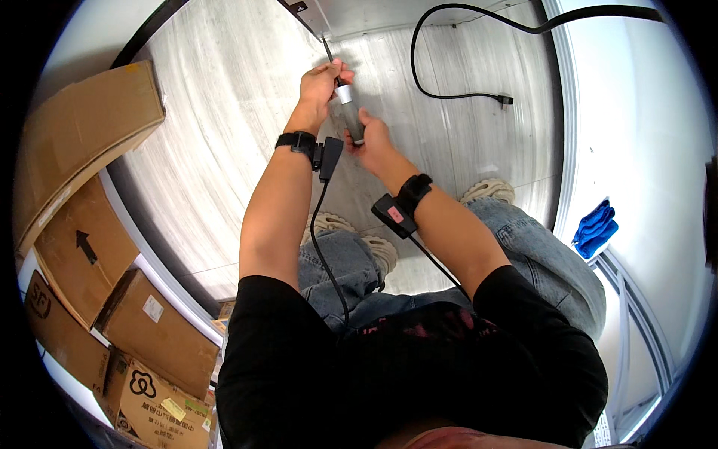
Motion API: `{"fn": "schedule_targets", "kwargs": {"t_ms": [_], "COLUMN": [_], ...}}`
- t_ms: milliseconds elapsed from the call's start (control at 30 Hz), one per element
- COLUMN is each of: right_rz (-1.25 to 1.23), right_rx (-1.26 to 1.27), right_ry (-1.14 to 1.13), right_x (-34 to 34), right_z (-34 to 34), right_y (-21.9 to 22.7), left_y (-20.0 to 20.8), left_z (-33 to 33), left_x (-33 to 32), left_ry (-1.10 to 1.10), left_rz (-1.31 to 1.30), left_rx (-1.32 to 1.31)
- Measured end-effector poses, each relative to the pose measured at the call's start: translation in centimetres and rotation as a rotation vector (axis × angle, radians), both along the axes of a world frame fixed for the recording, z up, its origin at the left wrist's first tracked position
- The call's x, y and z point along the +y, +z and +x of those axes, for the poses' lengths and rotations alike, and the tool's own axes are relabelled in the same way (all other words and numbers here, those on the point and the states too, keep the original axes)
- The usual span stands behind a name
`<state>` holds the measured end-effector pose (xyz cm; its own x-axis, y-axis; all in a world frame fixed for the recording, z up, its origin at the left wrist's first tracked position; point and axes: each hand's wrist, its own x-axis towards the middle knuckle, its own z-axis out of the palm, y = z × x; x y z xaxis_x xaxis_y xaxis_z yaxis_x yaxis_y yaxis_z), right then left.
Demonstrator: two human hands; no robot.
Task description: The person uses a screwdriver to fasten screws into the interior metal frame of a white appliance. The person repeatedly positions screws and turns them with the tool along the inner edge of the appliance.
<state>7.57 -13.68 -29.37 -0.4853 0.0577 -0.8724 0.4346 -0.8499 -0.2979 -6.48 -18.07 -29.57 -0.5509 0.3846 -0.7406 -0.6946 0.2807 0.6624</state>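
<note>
A screwdriver [349, 111] with a thick grey handle, a white collar and a long dark shaft slants between my hands. My right hand [372, 141] is closed around the rear of its handle, thumb along the side. My left hand [321, 84] has its fingers closed about the shaft just ahead of the collar. The shaft's tip reaches the lower corner of a grey metal panel [366, 21] at the top of the view. Whether the tip sits in a screw is too small to tell.
A black cable [413, 63] with a plug [506, 99] loops over the pale wood-look floor [224, 97] at the right. Cardboard boxes [86, 243] are stacked at the left. A blue cloth [596, 228] lies by the white wall at the right. Cabled black devices are strapped to both wrists.
</note>
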Motion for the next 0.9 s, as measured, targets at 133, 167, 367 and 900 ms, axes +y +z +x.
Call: {"fn": "schedule_targets", "kwargs": {"t_ms": [133, 167, 367, 900], "right_rz": [-0.622, -0.738, 0.021, -0.318], "right_rx": [0.324, 0.425, -0.039, 0.115], "right_ry": [-0.003, 0.021, -0.163, -0.164], "right_x": [2.3, 2.4, -0.8, 0.0], "right_z": [1.3, 1.6, 0.5, 1.7], "right_y": [-4.1, -5.0, -2.0, -2.0], "left_y": [0.9, 0.8, 0.4, 1.2], "left_z": [-0.4, -0.4, -0.4, 0.3], "left_x": [-0.5, -0.4, 0.1, 0.0], "left_ry": [-0.072, -0.086, -0.093, -0.057], "left_rz": [0.108, 0.111, -0.141, 0.007], "left_rx": [-0.036, -0.039, 0.069, 0.019]}}
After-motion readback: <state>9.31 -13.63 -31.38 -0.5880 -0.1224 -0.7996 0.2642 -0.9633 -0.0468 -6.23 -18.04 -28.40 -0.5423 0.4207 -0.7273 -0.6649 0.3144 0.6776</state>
